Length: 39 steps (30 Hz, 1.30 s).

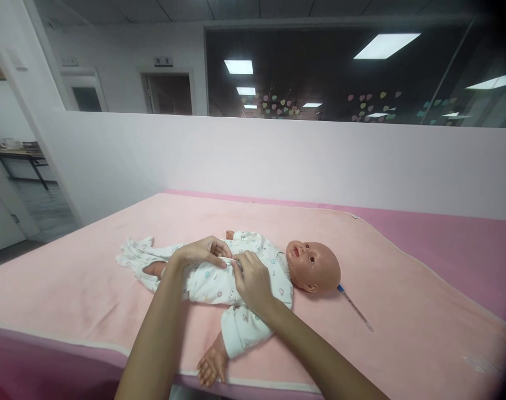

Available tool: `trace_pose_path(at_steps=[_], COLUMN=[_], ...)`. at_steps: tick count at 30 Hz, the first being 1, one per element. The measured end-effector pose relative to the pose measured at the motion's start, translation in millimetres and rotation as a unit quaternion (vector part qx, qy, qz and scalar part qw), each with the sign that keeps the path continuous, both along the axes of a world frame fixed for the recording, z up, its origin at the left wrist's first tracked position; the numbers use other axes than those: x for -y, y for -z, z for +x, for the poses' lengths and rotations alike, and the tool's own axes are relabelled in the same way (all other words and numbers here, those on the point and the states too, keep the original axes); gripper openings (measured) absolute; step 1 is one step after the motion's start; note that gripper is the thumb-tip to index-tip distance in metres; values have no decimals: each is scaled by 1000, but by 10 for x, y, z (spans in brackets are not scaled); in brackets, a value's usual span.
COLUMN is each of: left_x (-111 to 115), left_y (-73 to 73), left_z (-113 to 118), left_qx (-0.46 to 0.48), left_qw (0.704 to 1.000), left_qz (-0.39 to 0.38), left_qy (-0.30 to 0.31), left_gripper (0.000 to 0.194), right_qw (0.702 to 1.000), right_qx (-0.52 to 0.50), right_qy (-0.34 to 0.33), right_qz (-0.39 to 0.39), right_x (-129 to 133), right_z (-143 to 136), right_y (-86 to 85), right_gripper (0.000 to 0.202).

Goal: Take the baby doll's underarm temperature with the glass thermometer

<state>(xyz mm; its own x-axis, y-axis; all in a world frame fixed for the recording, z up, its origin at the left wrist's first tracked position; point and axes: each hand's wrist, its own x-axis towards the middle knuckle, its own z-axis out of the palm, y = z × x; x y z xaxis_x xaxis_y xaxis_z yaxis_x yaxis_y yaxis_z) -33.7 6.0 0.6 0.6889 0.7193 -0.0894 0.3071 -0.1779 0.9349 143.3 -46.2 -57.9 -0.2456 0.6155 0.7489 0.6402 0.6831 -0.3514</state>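
A baby doll (315,266) lies on its back on a pink mat, its head to the right. It wears a white printed top (213,283), and patterned trousers (136,253) are bunched round its legs at the left. My left hand (205,253) pinches the front of the top near the belly. Close beside it, my right hand (253,280) has its fingers closed on the same cloth, nearer the chest. What exactly lies between the fingertips is partly hidden. One doll arm stretches toward me beneath my right wrist.
A thin clear thermometer-like stick with a blue end (355,308) lies by the doll's head. The pink mat (90,266) covers the table. A white partition (277,161) with glass above stands behind, and a side table (19,155) shows through the doorway at left.
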Motion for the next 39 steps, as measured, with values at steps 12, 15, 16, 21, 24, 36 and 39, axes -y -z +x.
trace_pose_path(at_steps=[12, 15, 16, 21, 24, 36, 39], left_x=[12, 15, 18, 36, 37, -7, -1], left_y=[-15, -13, -14, -20, -23, 9, -3], left_z=[-28, -24, -22, -12, -8, -20, -16], left_qx=[-16, -11, -8, -6, -14, -35, -36], left_qw=[1000, 1000, 1000, 1000, 999, 999, 999], left_qz=[3, 9, 11, 22, 31, 22, 27], left_qy=[12, 14, 10, -2, -5, -13, -12], left_gripper=[24, 23, 23, 23, 24, 23, 23], right_qw=[1000, 1000, 1000, 1000, 1000, 999, 998], right_qx=[-3, -9, -10, -15, -11, 37, 38], right_qy=[1, 0, -1, -8, -7, 29, 36], right_qz=[13, 20, 20, 19, 17, 21, 25], right_x=[-20, -34, -38, -41, -29, -44, -43], right_z=[0, -3, -5, -1, 5, -3, -5], right_y=[11, 20, 24, 32, 25, 69, 66], right_gripper=[12, 11, 10, 11, 10, 13, 12])
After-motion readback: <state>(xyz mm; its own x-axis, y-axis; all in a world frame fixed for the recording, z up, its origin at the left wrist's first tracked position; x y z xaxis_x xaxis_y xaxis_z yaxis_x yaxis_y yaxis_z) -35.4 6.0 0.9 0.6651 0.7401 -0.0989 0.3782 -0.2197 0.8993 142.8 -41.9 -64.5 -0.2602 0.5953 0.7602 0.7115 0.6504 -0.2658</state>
